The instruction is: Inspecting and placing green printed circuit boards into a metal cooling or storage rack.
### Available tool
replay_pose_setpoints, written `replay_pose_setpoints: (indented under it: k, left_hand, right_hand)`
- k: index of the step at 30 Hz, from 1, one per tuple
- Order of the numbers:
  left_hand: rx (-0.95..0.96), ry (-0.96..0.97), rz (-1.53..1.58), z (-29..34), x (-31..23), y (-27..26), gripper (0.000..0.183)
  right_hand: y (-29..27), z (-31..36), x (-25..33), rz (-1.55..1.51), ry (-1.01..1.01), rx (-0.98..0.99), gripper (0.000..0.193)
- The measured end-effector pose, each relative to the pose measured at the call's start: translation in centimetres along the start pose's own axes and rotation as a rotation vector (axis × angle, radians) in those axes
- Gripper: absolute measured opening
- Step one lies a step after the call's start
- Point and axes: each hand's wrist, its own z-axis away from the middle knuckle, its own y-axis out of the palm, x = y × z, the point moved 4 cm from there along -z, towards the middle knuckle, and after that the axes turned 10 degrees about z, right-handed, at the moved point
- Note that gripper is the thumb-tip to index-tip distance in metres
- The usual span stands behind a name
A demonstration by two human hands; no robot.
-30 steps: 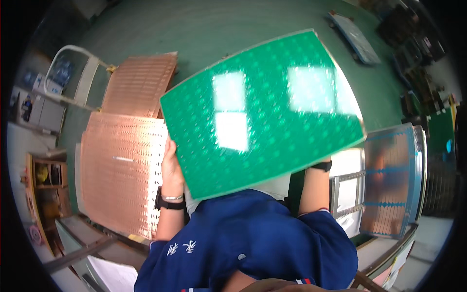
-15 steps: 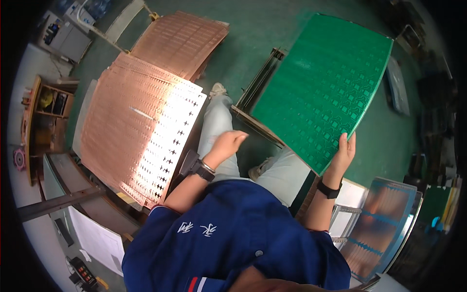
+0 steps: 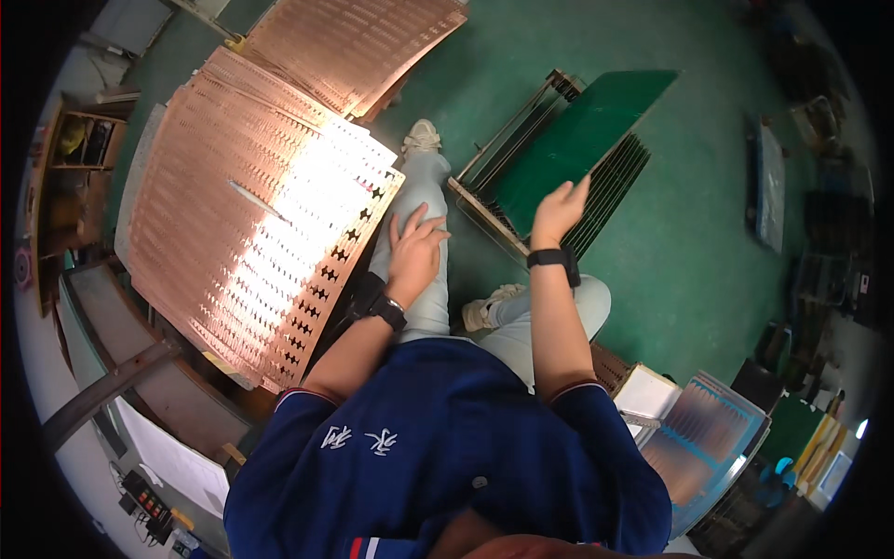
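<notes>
My right hand (image 3: 558,212) grips the near right edge of a green circuit board panel (image 3: 591,126). The panel stands tilted in a slotted rack (image 3: 487,217) on the floor, its lower part hidden between the rack's bars. With fingers spread, my left hand (image 3: 417,253) lies on my left thigh and holds nothing. Just left of that hand is a stack of copper-coloured panels (image 3: 200,200) with rows of cutouts. A slim pale stick (image 3: 253,198), perhaps a pen, rests on top of the stack.
A second copper-coloured stack (image 3: 354,42) stands beyond the first. At lower right are a blue-framed translucent screen (image 3: 703,443) and a white box (image 3: 649,393). A wooden shelf (image 3: 70,200) is at far left. A flat wrapped slab (image 3: 769,186) lies on the floor at right.
The green panel has gone from being held up at the right to standing in the rack. My right hand moved left and forward with it. My left hand opened and settled on my thigh.
</notes>
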Motion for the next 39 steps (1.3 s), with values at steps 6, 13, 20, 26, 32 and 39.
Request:
replay_pose_setpoints:
  k: [6,13,20,26,32,39]
  left_hand:
    - [-0.028,-0.009,0.024,-1.2,0.2,-0.2,0.017]
    - [-0.044,-0.021,0.03,-2.0,0.0,-0.5,0.015]
    - [-0.032,-0.074,0.011,-2.3,0.3,-0.9,0.014]
    - [-0.025,-0.12,-0.005,-2.3,0.4,-1.1,0.014]
    - [-0.027,-0.129,-0.011,-2.3,0.6,-1.1,0.013]
    - [-0.066,-0.112,0.099,-2.7,0.1,-0.6,0.014]
  right_hand:
    - [3.7,-0.1,-0.8,-0.06,0.01,0.074,0.047]
    - [6.8,-3.7,-2.3,-0.117,0.142,0.135,0.055]
    - [14.0,-1.9,-7.6,0.191,0.182,0.519,0.063]
    - [15.8,1.0,-7.3,0.65,0.065,0.702,0.055]
    - [16.4,1.6,-6.7,0.734,-0.013,0.67,0.046]
    - [16.1,0.3,-7.4,0.725,0.061,0.622,0.026]
